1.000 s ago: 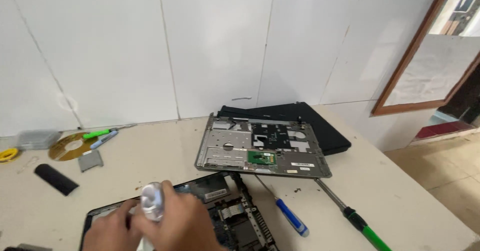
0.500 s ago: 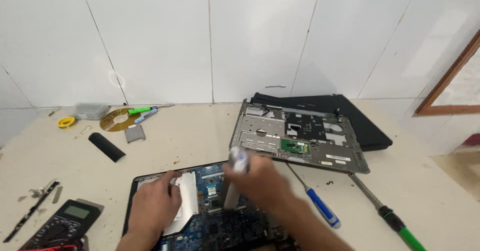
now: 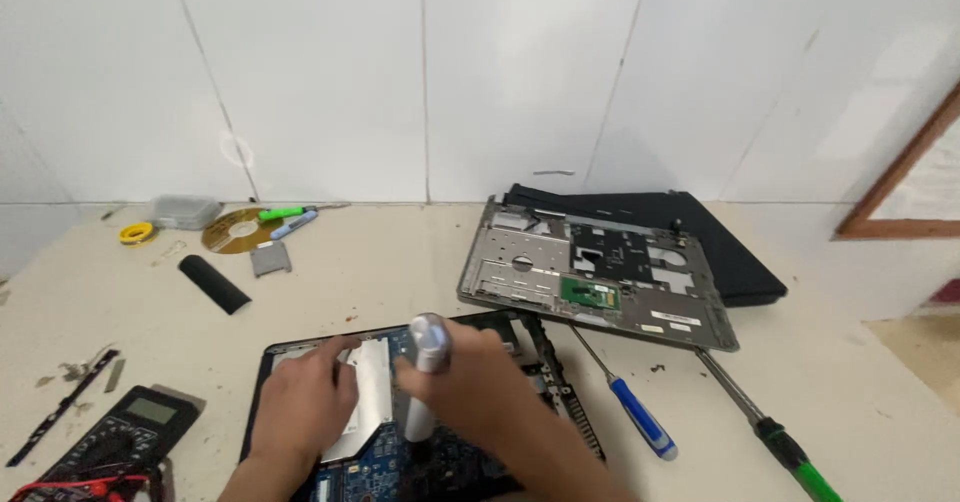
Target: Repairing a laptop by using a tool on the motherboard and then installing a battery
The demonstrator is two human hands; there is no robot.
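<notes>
White wall tiles run behind a pale desk [image 3: 400,272] littered with parts, and right at the near edge sits an opened laptop base [image 3: 440,452], its blue circuit board showing. Right hand [image 3: 480,392] is wrapped tight around a silver-handled screwdriver [image 3: 425,382], held upright with the tip down on the board. Left hand [image 3: 300,402] lies flat, fingers spread, pressing on a silver metal plate [image 3: 365,402] at the left of the base, grasping nothing. Over to the right, a blue-handled screwdriver [image 3: 640,422] lies on the desk just beside the base, and a green-handled screwdriver [image 3: 780,442] lies further out. Behind them a grey laptop cover [image 3: 600,282] rests bare side up, leaning partly on a black laptop lid [image 3: 700,232] near the wall. On the left, a multimeter [image 3: 120,437] sits by the near edge, a black bar [image 3: 213,284] lies alone, and back by the wall there's a gold disc [image 3: 232,232], a yellow roll of tape [image 3: 136,233] and a small clear box [image 3: 183,211].
</notes>
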